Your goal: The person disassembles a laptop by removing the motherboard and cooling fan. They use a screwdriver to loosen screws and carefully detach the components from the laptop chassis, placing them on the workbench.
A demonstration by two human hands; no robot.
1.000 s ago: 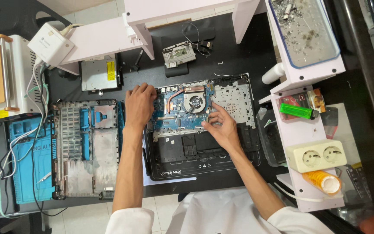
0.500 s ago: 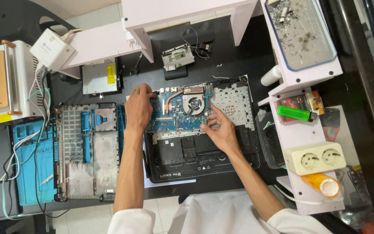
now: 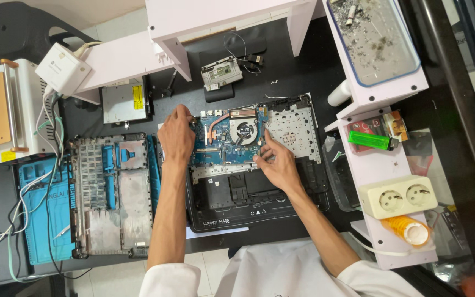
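An opened laptop (image 3: 259, 203) lies on the dark desk with its blue motherboard (image 3: 224, 144) and round fan (image 3: 244, 130) exposed. My left hand (image 3: 176, 137) rests on the motherboard's left edge, fingers curled at its top left corner. My right hand (image 3: 276, 160) presses on the board's lower right part, index finger stretched up beside the fan. Whether either hand pinches the board I cannot tell. To the right of the fan shows the pale perforated keyboard backing (image 3: 295, 129).
A removed laptop bottom cover (image 3: 111, 195) lies left of my arm, beside a blue mat (image 3: 42, 214). A silver drive (image 3: 121, 103) and a small touchpad board (image 3: 221, 72) lie farther back. A white shelf unit (image 3: 383, 165) with a green lighter (image 3: 370, 141), socket strip (image 3: 399, 197) and parts tray (image 3: 377, 41) stands right.
Both hands stay on the motherboard. My right index finger has stretched up toward the fan, and the view has shifted slightly.
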